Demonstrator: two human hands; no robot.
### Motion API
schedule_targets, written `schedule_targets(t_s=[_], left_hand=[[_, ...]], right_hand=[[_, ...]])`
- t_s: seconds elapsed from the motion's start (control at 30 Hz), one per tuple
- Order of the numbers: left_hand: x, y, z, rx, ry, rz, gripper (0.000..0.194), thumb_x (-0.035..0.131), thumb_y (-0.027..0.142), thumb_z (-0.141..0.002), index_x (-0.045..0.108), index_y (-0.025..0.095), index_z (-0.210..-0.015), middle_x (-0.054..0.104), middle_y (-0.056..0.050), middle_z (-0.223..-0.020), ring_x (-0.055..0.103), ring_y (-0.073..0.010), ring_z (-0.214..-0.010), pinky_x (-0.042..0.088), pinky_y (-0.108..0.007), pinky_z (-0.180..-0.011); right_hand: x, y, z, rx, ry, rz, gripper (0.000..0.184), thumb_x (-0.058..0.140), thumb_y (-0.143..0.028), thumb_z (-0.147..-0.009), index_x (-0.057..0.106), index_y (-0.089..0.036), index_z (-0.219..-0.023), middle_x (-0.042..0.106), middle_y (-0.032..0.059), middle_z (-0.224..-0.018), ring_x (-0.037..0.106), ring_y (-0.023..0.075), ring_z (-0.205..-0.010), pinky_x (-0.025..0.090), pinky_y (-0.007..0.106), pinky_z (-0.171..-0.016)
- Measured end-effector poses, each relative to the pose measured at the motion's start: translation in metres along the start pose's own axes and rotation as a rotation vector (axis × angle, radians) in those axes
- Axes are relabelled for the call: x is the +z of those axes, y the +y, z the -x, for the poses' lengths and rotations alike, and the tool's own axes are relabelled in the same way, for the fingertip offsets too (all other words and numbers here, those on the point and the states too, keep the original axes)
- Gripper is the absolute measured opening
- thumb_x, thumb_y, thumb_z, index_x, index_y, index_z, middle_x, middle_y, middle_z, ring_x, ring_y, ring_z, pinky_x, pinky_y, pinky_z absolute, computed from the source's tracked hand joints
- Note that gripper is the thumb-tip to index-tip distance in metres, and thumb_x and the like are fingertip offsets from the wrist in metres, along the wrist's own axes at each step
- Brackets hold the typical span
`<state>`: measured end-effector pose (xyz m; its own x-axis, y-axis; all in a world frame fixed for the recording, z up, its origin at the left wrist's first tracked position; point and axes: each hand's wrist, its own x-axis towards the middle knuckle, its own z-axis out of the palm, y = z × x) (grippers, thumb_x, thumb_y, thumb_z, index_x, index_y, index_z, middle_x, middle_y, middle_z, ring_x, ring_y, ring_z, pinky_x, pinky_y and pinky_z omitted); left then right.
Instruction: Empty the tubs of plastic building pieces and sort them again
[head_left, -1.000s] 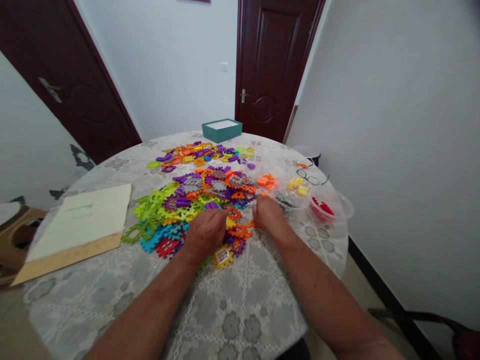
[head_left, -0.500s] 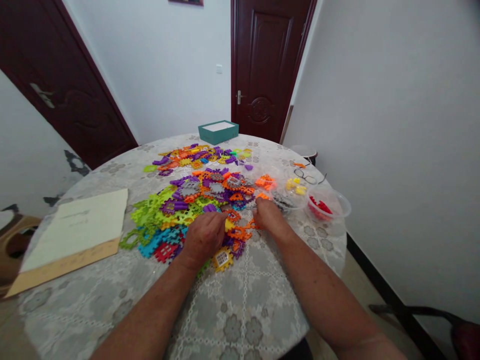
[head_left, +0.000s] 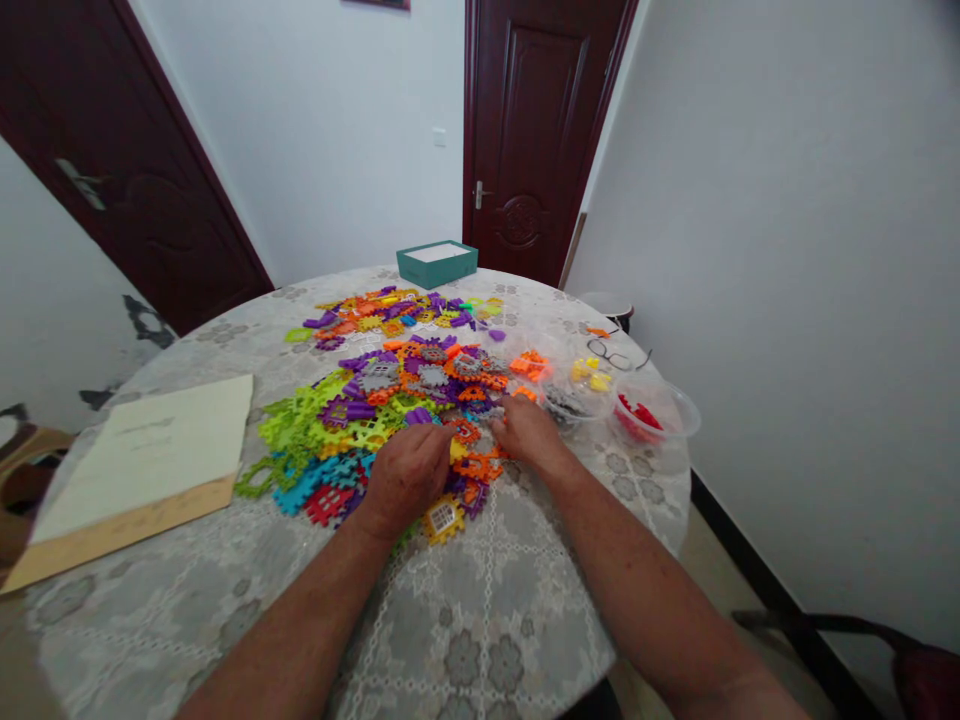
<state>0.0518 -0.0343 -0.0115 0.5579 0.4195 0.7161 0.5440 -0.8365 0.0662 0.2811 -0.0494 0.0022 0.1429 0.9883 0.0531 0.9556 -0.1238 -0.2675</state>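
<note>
A heap of colourful plastic building pieces (head_left: 330, 425) with toothed edges lies on the round table. Over its near side rests my left hand (head_left: 411, 468), its fingers curled closed; what they hold, if anything, is hidden. A yellow piece (head_left: 457, 451) shows right beside its fingertips. My right hand (head_left: 529, 432) is at the heap's right edge, fingers bent together and pointing left, close to orange toothed pieces (head_left: 480, 466). Whatever sits between those fingers is too small to make out. Nearest me is a yellow piece with a white window (head_left: 443, 517).
Clear bowls to the right hold red pieces (head_left: 639, 415), yellow pieces (head_left: 591, 374), grey pieces (head_left: 564, 402) and orange pieces (head_left: 530, 364). Glasses (head_left: 609, 354) lie behind them. Farther back are a second heap (head_left: 390, 315) and a green box (head_left: 438, 266). A cardboard folder (head_left: 150, 450) lies left.
My right hand has shifted a little left and inward, towards the heap and the left hand. My left hand stays almost where it was.
</note>
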Motion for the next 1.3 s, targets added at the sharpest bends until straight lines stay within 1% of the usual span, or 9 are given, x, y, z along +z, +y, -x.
schedule_targets(t_s=[0.13, 0.23, 0.3, 0.37, 0.47, 0.57, 0.8, 1.1, 1.3], left_hand=[[-0.001, 0.001, 0.000, 0.004, -0.007, -0.009, 0.013, 0.056, 0.017, -0.101, 0.066, 0.023, -0.107, 0.076, -0.009, -0.094, 0.070, -0.0240, -0.087, 0.057, -0.040, -0.079], [-0.002, 0.001, -0.001, 0.009, -0.004, -0.004, 0.013, 0.056, 0.016, -0.101, 0.066, 0.023, -0.108, 0.075, -0.008, -0.094, 0.071, -0.0238, -0.088, 0.057, -0.040, -0.080], [-0.001, 0.001, -0.001, 0.007, 0.000, 0.002, 0.013, 0.057, 0.016, -0.100, 0.066, 0.022, -0.107, 0.075, -0.008, -0.093, 0.071, -0.0239, -0.088, 0.057, -0.040, -0.080], [-0.001, 0.001, -0.001, 0.006, 0.002, 0.001, 0.012, 0.057, 0.015, -0.100, 0.066, 0.022, -0.105, 0.075, -0.009, -0.092, 0.071, -0.0242, -0.087, 0.057, -0.040, -0.079], [-0.001, 0.001, -0.001, 0.008, 0.007, -0.002, 0.013, 0.057, 0.014, -0.100, 0.066, 0.021, -0.106, 0.076, -0.009, -0.093, 0.071, -0.0244, -0.087, 0.057, -0.040, -0.079], [-0.002, 0.002, -0.001, 0.004, 0.008, -0.004, 0.014, 0.058, 0.014, -0.099, 0.066, 0.020, -0.108, 0.076, -0.009, -0.094, 0.071, -0.0244, -0.088, 0.057, -0.040, -0.079], [-0.002, 0.003, -0.001, -0.019, -0.021, -0.015, 0.017, 0.054, 0.014, -0.100, 0.068, 0.021, -0.108, 0.076, -0.008, -0.095, 0.071, -0.0237, -0.089, 0.057, -0.039, -0.081], [-0.002, 0.004, -0.001, -0.054, -0.051, 0.000, 0.018, 0.052, 0.015, -0.101, 0.069, 0.022, -0.104, 0.073, -0.009, -0.090, 0.070, -0.0235, -0.090, 0.055, -0.038, -0.082], [0.000, 0.003, -0.001, -0.065, -0.049, 0.035, 0.020, 0.051, 0.015, -0.101, 0.069, 0.022, -0.105, 0.072, -0.009, -0.090, 0.069, -0.0230, -0.090, 0.054, -0.037, -0.083]], right_hand=[[0.001, -0.007, -0.002, 0.025, 0.136, 0.031, 0.047, 0.049, -0.029, -0.102, 0.054, -0.015, -0.146, 0.045, 0.0210, -0.159, 0.063, 0.0281, -0.127, 0.051, 0.034, -0.101], [0.006, -0.009, -0.007, 0.105, 0.166, 0.054, 0.057, 0.050, -0.026, -0.101, 0.042, -0.010, -0.155, 0.033, 0.0260, -0.165, 0.062, 0.0305, -0.130, 0.051, 0.036, -0.103], [0.010, -0.007, -0.012, 0.152, 0.144, 0.063, 0.063, 0.053, -0.028, -0.100, 0.038, -0.007, -0.157, 0.035, 0.0294, -0.162, 0.061, 0.0326, -0.131, 0.051, 0.038, -0.104], [0.015, -0.004, -0.016, 0.181, 0.120, 0.073, 0.061, 0.054, -0.028, -0.099, 0.041, -0.006, -0.154, 0.042, 0.0306, -0.156, 0.059, 0.0340, -0.133, 0.051, 0.039, -0.105], [0.021, 0.000, -0.018, 0.188, 0.108, 0.074, 0.051, 0.052, -0.026, -0.100, 0.049, -0.006, -0.147, 0.053, 0.0289, -0.142, 0.062, 0.0330, -0.127, 0.052, 0.039, -0.103], [0.023, 0.003, -0.017, 0.179, 0.100, 0.070, 0.038, 0.048, -0.026, -0.104, 0.059, -0.007, -0.135, 0.058, 0.0263, -0.129, 0.068, 0.0306, -0.116, 0.053, 0.037, -0.099], [0.023, 0.004, -0.011, 0.177, 0.097, 0.073, 0.034, 0.046, -0.027, -0.105, 0.061, -0.009, -0.131, 0.057, 0.0223, -0.127, 0.072, 0.0279, -0.103, 0.055, 0.036, -0.090], [0.022, 0.006, -0.008, 0.162, 0.107, 0.031, 0.034, 0.054, -0.028, -0.103, 0.059, -0.011, -0.132, 0.055, 0.0211, -0.130, 0.070, 0.0280, -0.106, 0.052, 0.034, -0.091], [0.018, -0.002, -0.002, 0.105, 0.152, 0.052, 0.038, 0.055, -0.022, -0.101, 0.053, -0.015, -0.138, 0.054, 0.0187, -0.132, 0.070, 0.0258, -0.100, 0.052, 0.032, -0.083]])
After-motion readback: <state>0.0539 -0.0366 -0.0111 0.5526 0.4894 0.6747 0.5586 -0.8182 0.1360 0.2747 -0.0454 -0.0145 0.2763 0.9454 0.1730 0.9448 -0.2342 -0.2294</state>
